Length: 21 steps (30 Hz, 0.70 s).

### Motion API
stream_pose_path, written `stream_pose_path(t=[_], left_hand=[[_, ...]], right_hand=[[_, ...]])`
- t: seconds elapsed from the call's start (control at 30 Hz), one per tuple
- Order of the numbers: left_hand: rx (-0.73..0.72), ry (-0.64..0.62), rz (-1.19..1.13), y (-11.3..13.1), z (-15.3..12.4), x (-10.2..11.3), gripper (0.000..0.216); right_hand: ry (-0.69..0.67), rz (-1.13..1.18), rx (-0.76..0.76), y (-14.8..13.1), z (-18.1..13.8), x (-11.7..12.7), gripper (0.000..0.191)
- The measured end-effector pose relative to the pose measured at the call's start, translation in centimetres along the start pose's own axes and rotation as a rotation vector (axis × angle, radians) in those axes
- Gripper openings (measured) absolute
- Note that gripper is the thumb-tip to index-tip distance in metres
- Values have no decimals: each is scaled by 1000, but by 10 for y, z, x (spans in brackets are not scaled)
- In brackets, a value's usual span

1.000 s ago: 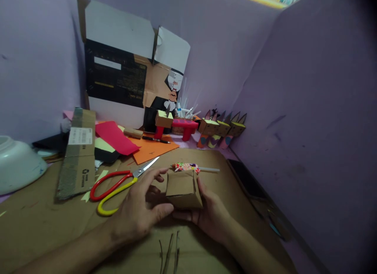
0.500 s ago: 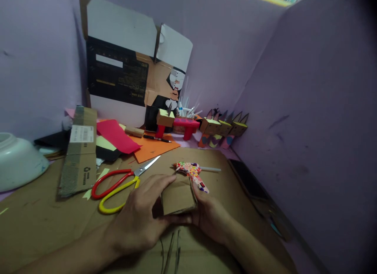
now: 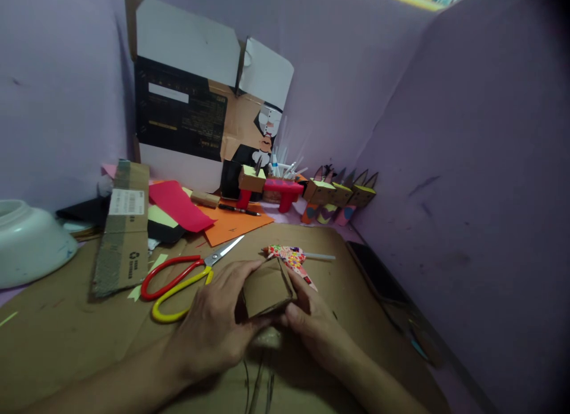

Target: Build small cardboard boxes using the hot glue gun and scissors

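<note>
Cardboard box [image 3: 266,290] sits on our brown mat [image 3: 66,337], squeezed between our left hand [image 3: 214,325] and right hand [image 3: 312,322]. It looks folded but maybe not stuck yet. Scissors [image 3: 187,277] lie at ten o'clock.

a small folded piece of brown cardboard [image 3: 266,290] is sitting low over the cardboard-covered surface [image 3: 66,337], its plain flat face tilting upward and its top edge rising to a peak, with both hands pinching it at its sides.
</note>
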<state>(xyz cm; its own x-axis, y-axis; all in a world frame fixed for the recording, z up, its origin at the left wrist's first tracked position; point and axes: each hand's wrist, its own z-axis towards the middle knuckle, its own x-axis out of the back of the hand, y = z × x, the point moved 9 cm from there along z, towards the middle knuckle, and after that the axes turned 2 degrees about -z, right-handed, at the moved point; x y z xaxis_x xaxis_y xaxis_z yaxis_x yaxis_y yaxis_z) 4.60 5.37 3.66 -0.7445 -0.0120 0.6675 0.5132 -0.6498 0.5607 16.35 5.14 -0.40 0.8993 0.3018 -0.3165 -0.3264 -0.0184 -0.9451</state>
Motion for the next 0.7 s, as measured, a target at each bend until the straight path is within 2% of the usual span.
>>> stream_pose_path(t=[0.17, 0.27, 0.4, 0.47, 0.57, 0.6, 0.7], left_hand=[[118, -85, -46, -6, -4, -6, 65], [155, -97, -114, -4, -1, -2, 57], [340, -184, -357, -13, -1, -12, 40], [427, -249, -564, -17, -4, -25, 34], [507, -294, -871, -21, -6, -41, 43], [520, -301, -945, -22, -6, -45, 48], [515, -308, -1063, -21, -4, -48, 56]], right_hand=[[107, -217, 34, -8, 0, 14, 65], [220, -340, 26, -14, -1, 24, 68], [388, -334, 56, -17, -7, 35, 86], [416, -330, 121, -20, -9, 34, 77], [326, -473, 174, -24, -11, 24, 58], [272, -545, 198, -25, -11, 18, 60], [131, -762, 325, -33, -15, 3, 84]])
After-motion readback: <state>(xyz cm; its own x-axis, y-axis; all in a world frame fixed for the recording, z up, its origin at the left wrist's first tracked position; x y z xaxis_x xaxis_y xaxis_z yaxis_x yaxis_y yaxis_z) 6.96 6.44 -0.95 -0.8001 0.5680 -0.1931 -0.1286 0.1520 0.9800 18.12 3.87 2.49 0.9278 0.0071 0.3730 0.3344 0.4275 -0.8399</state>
